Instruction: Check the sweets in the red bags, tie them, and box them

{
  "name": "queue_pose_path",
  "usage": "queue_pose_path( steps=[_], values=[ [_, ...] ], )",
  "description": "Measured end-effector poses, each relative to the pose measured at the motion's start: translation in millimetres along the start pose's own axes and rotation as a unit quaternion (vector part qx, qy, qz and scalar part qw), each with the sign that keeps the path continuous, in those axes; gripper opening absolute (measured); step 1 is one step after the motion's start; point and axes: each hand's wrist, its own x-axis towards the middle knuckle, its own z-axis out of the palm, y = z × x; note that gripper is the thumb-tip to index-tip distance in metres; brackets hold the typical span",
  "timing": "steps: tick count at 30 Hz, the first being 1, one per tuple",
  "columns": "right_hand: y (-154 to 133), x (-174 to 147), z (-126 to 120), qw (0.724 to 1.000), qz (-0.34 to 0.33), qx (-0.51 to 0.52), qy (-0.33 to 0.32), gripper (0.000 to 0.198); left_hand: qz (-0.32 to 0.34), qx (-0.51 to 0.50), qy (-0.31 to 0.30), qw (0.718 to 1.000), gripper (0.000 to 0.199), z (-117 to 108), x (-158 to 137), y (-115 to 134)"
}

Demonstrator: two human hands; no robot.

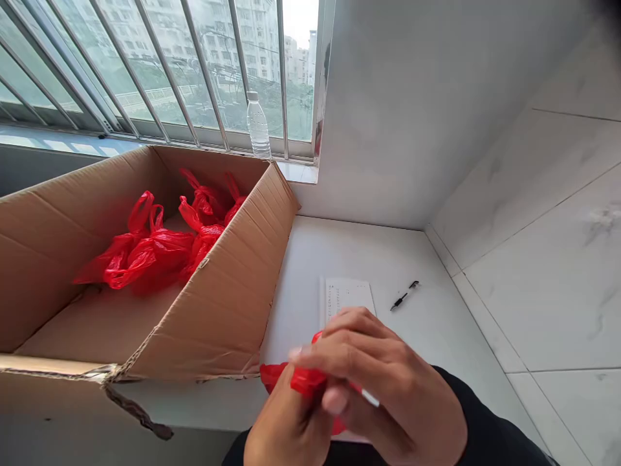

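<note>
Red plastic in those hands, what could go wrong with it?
The red plastic is bunched between the left hand and the right hand, so it might tear if tugged hard. It could also snag on the torn strip hanging from the cardboard box nearby, if it brushes that corner.

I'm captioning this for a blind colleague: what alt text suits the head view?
A left hand and right hand handle red plastic above a white counter. To their left, an open cardboard box holds red bags; beyond lie paper and a pen.
</note>
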Motion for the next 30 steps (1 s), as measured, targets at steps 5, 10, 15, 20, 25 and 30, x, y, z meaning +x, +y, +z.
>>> queue_pose_path(
  steps=[5, 10, 15, 20, 25, 30],
  values=[
    [26, -5, -9, 0.994, 0.099, 0.011, -0.038, 0.030, -0.143, -0.115, -0.079, 0.980, 0.032, -9, 3, 2],
    [32, -14, -11, 0.978, 0.197, 0.062, 0.022, 0.011, -0.188, -0.246, -0.113, 0.944, 0.033, -13, 19, 11],
    [26, -24, -5, 0.962, 0.246, 0.113, 0.030, 0.011, -0.192, -0.317, -0.090, 0.924, 0.043, -25, 27, 3],
    [31, -30, 6, 0.931, 0.323, 0.167, 0.040, 0.011, -0.124, -0.241, -0.159, 0.949, 0.053, -28, 19, -1],
    [28, -31, 11, 0.932, 0.311, 0.176, 0.058, 0.016, -0.173, -0.278, -0.090, 0.941, 0.036, -18, 13, 12],
    [19, -36, 15, 0.947, 0.258, 0.179, 0.069, 0.020, -0.230, -0.312, -0.021, 0.921, 0.031, -15, 18, 14]
  ],
)
